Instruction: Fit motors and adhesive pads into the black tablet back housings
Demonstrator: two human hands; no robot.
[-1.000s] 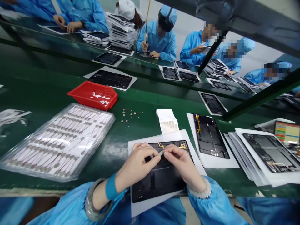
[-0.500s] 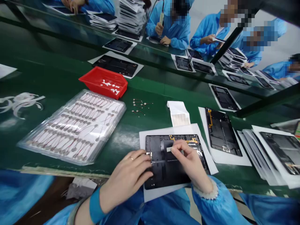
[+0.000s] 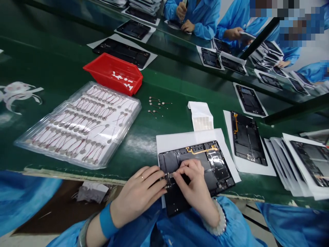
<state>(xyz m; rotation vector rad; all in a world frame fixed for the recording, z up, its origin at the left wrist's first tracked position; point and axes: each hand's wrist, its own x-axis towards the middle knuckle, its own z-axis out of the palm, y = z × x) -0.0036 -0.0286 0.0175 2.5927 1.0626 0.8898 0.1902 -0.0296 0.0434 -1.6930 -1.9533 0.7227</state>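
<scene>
A black tablet back housing (image 3: pixel 214 178) lies tilted on a white sheet (image 3: pixel 177 138), its near end over the bench's front edge. My left hand (image 3: pixel 144 190) rests at the housing's left side, fingers stretched out and close together, their tips by a small metal connector (image 3: pixel 168 179). Between the thumb and forefinger of my right hand (image 3: pixel 192 181) is a small pale piece of tape (image 3: pixel 171 175), held at that connector. The tape is partly covered by the fingertips. An orange flex cable (image 3: pixel 203 150) runs along the housing's far edge.
Left stands a clear tray (image 3: pixel 77 125) of coin-shaped parts with wires, behind it a red bin (image 3: pixel 110 73). Several loose parts (image 3: pixel 156 104) lie nearby. A tape sheet (image 3: pixel 202 115) sits beyond the housing. More housings (image 3: pixel 248 137) lie right. Co-workers (image 3: pixel 192 20) sit opposite.
My right hand has moved left and nearer with the tape, bringing it to the connector beside my left fingertips. The housing has turned and shifted nearer on its sheet.
</scene>
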